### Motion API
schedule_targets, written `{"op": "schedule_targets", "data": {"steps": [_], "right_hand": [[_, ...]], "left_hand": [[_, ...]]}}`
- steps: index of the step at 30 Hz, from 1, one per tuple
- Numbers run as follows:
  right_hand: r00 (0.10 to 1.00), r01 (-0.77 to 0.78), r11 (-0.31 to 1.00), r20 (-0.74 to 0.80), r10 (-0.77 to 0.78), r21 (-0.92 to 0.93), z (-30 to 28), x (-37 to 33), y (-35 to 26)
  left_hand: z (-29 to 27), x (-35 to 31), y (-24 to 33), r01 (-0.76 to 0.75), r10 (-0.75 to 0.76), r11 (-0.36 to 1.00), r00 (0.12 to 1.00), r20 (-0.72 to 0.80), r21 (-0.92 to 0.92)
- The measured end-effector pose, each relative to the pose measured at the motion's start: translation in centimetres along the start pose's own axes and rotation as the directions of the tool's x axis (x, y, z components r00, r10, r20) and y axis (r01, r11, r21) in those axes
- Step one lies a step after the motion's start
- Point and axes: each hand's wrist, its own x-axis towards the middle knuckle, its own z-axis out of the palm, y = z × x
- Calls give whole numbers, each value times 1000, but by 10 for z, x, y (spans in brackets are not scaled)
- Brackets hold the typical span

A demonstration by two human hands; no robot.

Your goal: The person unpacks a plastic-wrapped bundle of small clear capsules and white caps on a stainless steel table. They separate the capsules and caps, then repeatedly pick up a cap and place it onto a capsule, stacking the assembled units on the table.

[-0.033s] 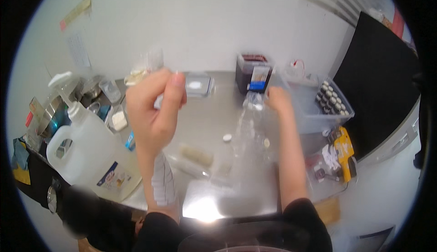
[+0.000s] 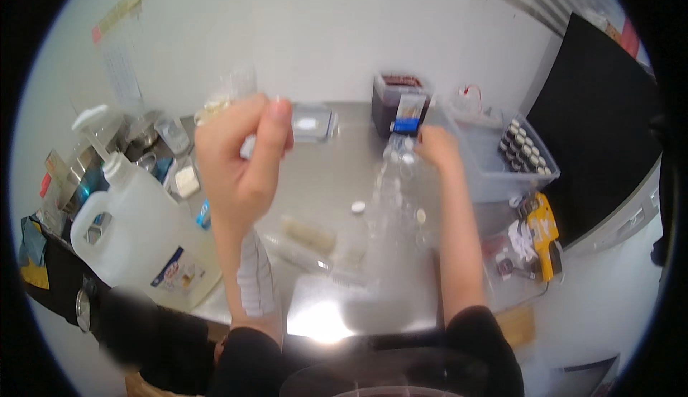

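My left hand (image 2: 244,160) is raised high over the left part of the steel table (image 2: 315,178), its fingers curled in and the thumb pressed along them. A bit of white shows by the curled fingers; whether they hold it I cannot tell. Further right, my right hand (image 2: 437,146) reaches far forward with closed fingers, beside clear small plastic containers (image 2: 390,182) standing in a blurred cluster. What its fingers grip is hidden. Close to that hand stands a tub of dark red contents (image 2: 390,103). A white round cap (image 2: 358,207) lies mid-table, and a cream one (image 2: 421,216) to its right.
A big white jug with a pump (image 2: 136,232) stands at left, near metal bowls (image 2: 143,135). At right, a clear bin (image 2: 494,185) holds several dark bottles with white tops (image 2: 527,150). A yellow tool (image 2: 545,243) lies nearer. A flat grey rectangular thing (image 2: 312,123) sits at the back.
The whole view has tilted slightly down, so the table and both hands appear a little higher. Both hands keep their closed shape.
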Motion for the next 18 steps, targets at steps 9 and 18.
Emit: {"op": "schedule_targets", "data": {"steps": [9, 18], "right_hand": [[862, 53, 992, 496, -102, 112, 16, -5, -35], [961, 117, 991, 261, -97, -62, 3, -9, -25]], "left_hand": [[3, -4, -3, 40, -41, 999, 999, -23, -13], [1, -4, -3, 28, -30, 998, 999, -45, -55]]}}
